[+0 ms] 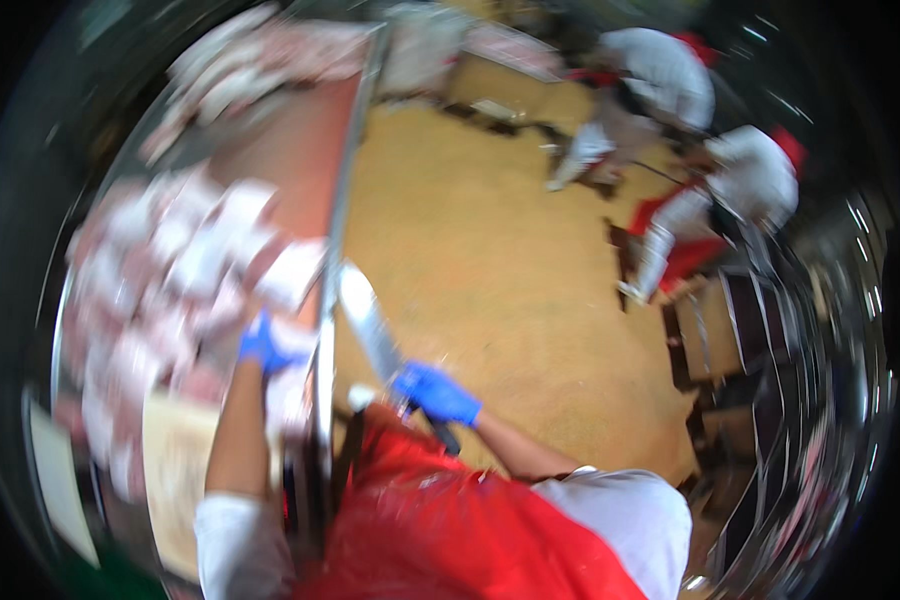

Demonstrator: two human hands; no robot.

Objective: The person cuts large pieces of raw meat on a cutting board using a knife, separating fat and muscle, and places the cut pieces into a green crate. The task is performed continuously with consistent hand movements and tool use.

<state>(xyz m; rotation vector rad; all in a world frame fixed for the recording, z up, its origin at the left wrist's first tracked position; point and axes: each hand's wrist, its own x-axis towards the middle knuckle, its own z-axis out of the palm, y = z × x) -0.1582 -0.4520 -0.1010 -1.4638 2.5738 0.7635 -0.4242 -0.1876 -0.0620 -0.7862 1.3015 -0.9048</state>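
My right hand (438, 393), in a blue glove, is closed around the handle of a large knife (365, 312). The wide, pale blade points away from me over the floor, beside the table's metal edge. My left hand (267, 345), also gloved in blue, is on or just over the near right side of a heap of pale pink and white meat pieces (185, 250). Its thumb and fingers look spread, though motion blurs them. I cannot tell whether it touches a piece. A whitish cutting board (182, 470) lies below my left forearm.
The metal rail (332, 250) bounds the table's right side. More meat (260, 65) lies at its far end. Beyond the yellowish floor (470, 230), two people in white and red bend over at the upper right. Cardboard boxes (715, 330) line the right.
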